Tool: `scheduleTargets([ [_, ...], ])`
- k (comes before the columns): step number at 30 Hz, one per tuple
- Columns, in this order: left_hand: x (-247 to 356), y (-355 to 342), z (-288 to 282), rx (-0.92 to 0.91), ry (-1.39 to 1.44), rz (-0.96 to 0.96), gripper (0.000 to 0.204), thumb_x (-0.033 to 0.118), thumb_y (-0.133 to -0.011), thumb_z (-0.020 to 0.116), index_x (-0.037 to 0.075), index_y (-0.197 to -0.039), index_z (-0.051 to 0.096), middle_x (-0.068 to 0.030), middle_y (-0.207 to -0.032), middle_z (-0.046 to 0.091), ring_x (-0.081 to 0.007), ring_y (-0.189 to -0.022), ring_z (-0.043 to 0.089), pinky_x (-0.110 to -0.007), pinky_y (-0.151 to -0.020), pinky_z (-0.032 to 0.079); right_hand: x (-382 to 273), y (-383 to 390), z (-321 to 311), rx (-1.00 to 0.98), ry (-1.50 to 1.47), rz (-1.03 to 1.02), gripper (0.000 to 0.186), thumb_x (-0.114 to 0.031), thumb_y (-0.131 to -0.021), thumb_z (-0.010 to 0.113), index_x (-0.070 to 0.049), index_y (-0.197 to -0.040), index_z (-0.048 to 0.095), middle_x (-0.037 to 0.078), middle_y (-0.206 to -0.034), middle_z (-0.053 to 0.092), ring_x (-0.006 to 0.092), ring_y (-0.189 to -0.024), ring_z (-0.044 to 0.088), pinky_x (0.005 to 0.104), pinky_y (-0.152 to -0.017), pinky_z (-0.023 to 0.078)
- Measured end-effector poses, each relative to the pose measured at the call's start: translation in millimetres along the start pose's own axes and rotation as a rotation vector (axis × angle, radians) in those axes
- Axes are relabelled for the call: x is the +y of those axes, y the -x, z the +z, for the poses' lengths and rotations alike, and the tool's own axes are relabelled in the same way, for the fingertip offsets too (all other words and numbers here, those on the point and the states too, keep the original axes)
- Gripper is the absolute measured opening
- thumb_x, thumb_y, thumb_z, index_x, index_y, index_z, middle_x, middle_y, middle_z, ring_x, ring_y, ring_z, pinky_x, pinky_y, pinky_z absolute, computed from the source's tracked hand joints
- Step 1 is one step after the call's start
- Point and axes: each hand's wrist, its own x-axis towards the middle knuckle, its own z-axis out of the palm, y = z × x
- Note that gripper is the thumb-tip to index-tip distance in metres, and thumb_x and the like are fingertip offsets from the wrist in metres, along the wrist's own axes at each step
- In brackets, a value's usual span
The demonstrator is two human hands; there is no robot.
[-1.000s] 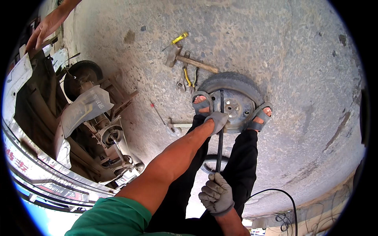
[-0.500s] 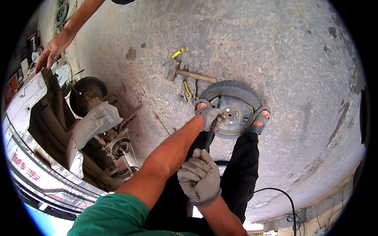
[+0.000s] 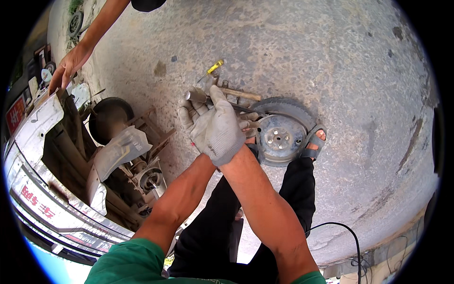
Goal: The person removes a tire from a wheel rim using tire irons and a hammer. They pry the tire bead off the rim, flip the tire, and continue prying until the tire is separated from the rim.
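A dark metal tyre lever (image 3: 240, 108) reaches from the bead of a small black tyre (image 3: 288, 106) leftward to a thick round end. My right hand (image 3: 215, 128), in a grey glove, is closed around the lever near that end, thumb uppermost. My left hand (image 3: 248, 124), also gloved, is mostly hidden behind the right wrist; its visible fingers are curled at the lever beside the rim. The tyre lies flat on the ground around a grey steel wheel (image 3: 280, 138). My sandalled right foot (image 3: 319, 136) presses against its right side.
A wooden-handled hammer (image 3: 241, 93) lies beyond my hands, partly covered, with a yellow screwdriver (image 3: 215, 66) near it. Another person's hand (image 3: 68, 66) rests on a white vehicle panel (image 3: 40, 111) at left. The undercarriage (image 3: 151, 177) is exposed. A black cable (image 3: 347, 228) curves at lower right.
The lever has swung from pointing back toward me to pointing left. My right hand has moved forward and left with it; my left hand has shifted slightly away from me.
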Motion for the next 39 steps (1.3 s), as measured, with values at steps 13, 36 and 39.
scheduleTargets([
  [13, 52, -151, -74, 0.125, -0.389, -0.22, 0.058, 0.065, -0.097, 0.041, 0.014, -0.11, 0.065, -0.0164, -0.099, 0.071, -0.0309, -0.091, 0.069, -0.05, -0.08, 0.053, -33, 124, -121, 0.143, 0.328, 0.116, 0.039, -0.041, -0.105, 0.043, -0.009, -0.121, 0.058, 0.005, -0.099, 0.069, 0.02, -0.089, 0.065, 0.0346, -0.081, 0.05],
  [36, 15, -190, 84, 0.038, -0.662, 0.464, 0.043, 0.046, -0.092, 0.066, 0.004, -0.094, 0.068, -0.0082, -0.085, 0.071, -0.0189, -0.078, 0.067, -0.037, -0.072, 0.053, -90, 182, -209, 0.279, 0.385, -0.037, 0.043, -0.04, -0.105, 0.045, -0.005, -0.125, 0.058, 0.007, -0.097, 0.07, 0.0204, -0.086, 0.067, 0.0349, -0.078, 0.053],
  [39, 2, -141, 168, -0.033, -1.055, 0.393, 0.046, 0.048, -0.09, 0.067, 0.003, -0.099, 0.068, -0.0124, -0.083, 0.069, -0.0229, -0.08, 0.066, -0.04, -0.073, 0.05, -96, 185, -207, 0.324, 0.41, -0.1, 0.043, -0.04, -0.105, 0.045, -0.003, -0.126, 0.057, 0.008, -0.095, 0.069, 0.0202, -0.086, 0.066, 0.0347, -0.078, 0.053],
])
